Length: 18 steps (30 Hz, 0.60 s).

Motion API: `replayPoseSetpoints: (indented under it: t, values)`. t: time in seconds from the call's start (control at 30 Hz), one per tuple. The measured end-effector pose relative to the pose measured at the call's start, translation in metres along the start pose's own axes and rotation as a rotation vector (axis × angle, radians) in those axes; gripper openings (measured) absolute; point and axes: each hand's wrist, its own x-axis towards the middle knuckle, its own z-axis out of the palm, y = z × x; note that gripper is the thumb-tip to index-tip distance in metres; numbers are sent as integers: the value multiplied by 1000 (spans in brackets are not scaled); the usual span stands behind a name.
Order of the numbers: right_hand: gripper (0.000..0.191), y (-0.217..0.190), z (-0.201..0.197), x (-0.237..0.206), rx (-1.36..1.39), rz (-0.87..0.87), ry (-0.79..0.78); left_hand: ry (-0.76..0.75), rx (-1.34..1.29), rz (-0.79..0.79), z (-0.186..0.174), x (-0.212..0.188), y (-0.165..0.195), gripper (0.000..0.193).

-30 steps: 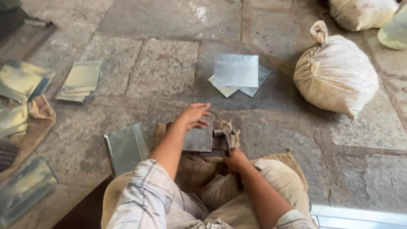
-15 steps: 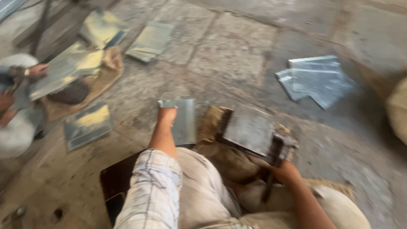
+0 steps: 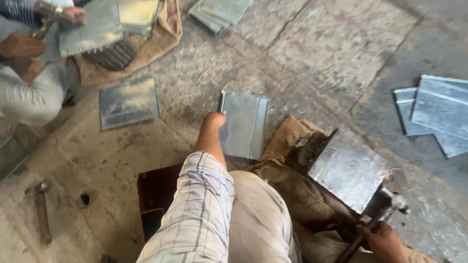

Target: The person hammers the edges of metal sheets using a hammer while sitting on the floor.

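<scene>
Sheet (image 3: 243, 124), folded along both long edges, lay on the stone floor (image 3: 317, 53) just left of the sacking (image 3: 292, 141).
Bare floor stayed open beyond its far edge and to its left, up to a flat plate (image 3: 129, 101). The left hand (image 3: 213, 121) gripped the sheet's near left edge, fingers curled over it. The right hand (image 3: 385, 241) was closed round a hammer (image 3: 378, 214) beside the block (image 3: 348, 170). Since half a second before, the view had swung left; both hands kept their holds.

Folded grey metal sheet (image 3: 243, 124) lies flat on stone floor, raised edges both sides. Hammer (image 3: 378, 214) tilted, head against flat plate.
</scene>
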Motion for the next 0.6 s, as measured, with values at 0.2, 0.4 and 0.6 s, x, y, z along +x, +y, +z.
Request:
replayPoseSetpoints:
  t: [0.2, 0.4, 0.6]
  values:
    - [50, -2, -3, 3, -66, 63, 19, -132, -136, -131, 23, 24, -19, 70]
    - [46, -4, 0, 3, 11, 53, 29, -45, 134, 180, 30, 29, 5, 56]
    - [45, 2, 2, 0, -35, -4, 83, -20, 317, 141, 35, 18, 20, 56]
